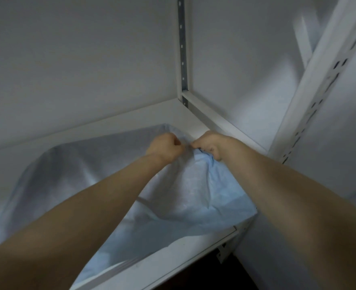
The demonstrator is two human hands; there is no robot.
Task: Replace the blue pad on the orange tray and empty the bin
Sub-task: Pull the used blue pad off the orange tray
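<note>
Pale blue pads [196, 191] lie in a loose stack on a white shelf [196, 245], reaching toward its back right corner. My left hand [165, 146] and my right hand [209, 144] are side by side at the stack's far corner. Each hand pinches the pad's edge with curled fingers, and the sheet is lifted into a fold under them. Both forearms stretch forward over the stack. No orange tray or bin is in view.
White walls close the shelf at the back and right. A slotted metal upright [182, 49] runs up the back corner. A white slotted post [319, 91] leans across the right. A shelf bracket [222, 251] sits under the front edge.
</note>
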